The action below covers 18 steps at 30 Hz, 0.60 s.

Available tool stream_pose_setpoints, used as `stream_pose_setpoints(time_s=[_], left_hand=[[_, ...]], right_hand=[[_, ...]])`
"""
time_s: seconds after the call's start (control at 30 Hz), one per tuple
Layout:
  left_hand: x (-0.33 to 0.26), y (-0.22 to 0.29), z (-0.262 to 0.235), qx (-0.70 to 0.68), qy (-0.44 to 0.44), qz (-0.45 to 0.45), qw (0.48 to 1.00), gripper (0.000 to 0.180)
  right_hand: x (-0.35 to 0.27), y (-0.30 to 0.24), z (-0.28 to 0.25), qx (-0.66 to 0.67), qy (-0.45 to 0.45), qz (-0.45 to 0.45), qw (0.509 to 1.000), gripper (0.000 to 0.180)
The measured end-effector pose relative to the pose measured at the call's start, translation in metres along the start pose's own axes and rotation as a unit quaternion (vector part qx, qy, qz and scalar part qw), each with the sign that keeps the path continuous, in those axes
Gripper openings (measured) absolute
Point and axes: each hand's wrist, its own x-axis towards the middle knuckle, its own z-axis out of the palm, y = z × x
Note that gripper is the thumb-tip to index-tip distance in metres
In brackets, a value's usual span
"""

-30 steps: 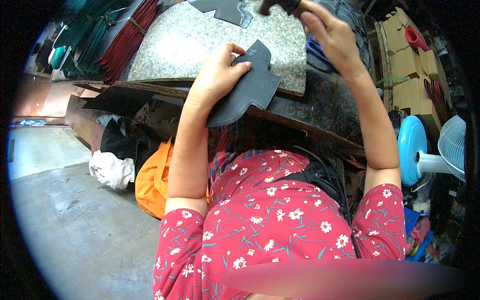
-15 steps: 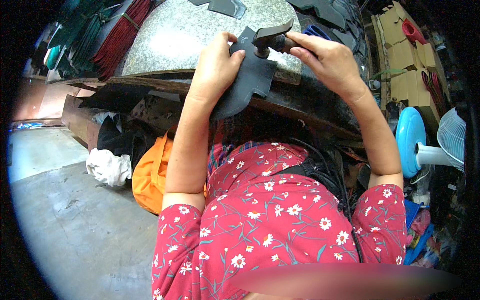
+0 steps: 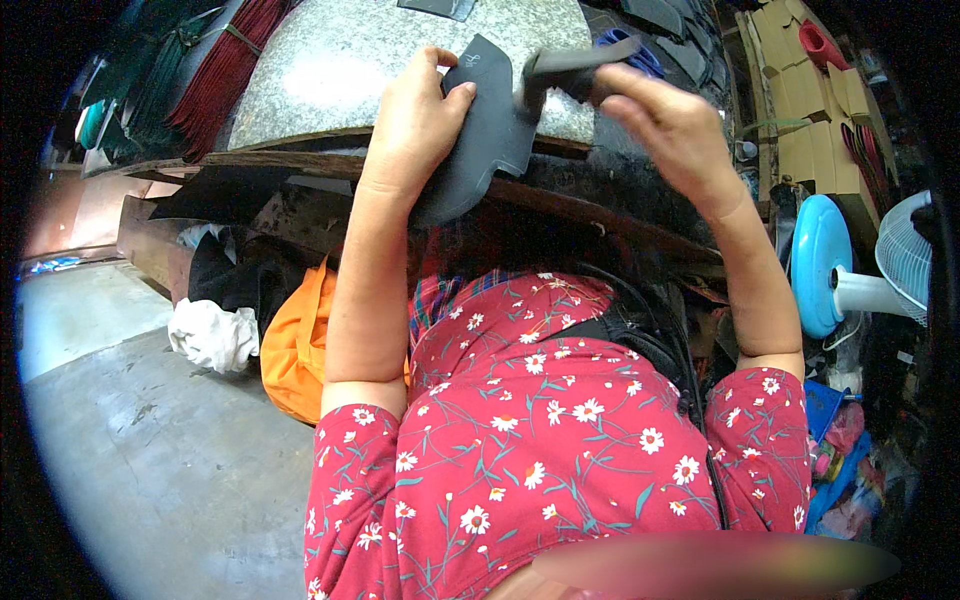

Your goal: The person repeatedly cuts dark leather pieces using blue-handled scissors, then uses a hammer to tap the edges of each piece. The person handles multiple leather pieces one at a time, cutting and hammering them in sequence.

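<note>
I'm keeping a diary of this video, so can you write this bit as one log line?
left hand: holds dark cut piece | right hand: grips dark hammer-like tool over piece | under them: speckled stone slab

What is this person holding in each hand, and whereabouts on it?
The left hand grips a dark grey cut-out piece by its upper left edge. The right hand holds a dark hammer-like tool by its handle.

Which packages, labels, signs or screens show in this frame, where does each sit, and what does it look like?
Cardboard boxes: stacked at upper right beside the stone slab; flat, brown, plain.
Mark on the dark cut piece: near the top edge of the grey piece held by the left hand; small, pale, too blurred to describe further.
No signs or screens in view.
</note>
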Motion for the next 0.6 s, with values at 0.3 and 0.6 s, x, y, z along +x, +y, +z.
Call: stream_pose_setpoints(time_s=[0.3,0.6], left_hand=[[-0.006,0.009,-0.004,-0.376,-0.107,0.046,0.919,0.052],[0.01,-0.001,0.022,0.076,0.167,0.154,0.971,0.047]], right_hand=[[-0.017,0.054,-0.007,-0.109,0.048,0.106,0.987,0.035],[0.0,0.027,-0.026,0.15,0.116,0.146,0.971,0.035]])
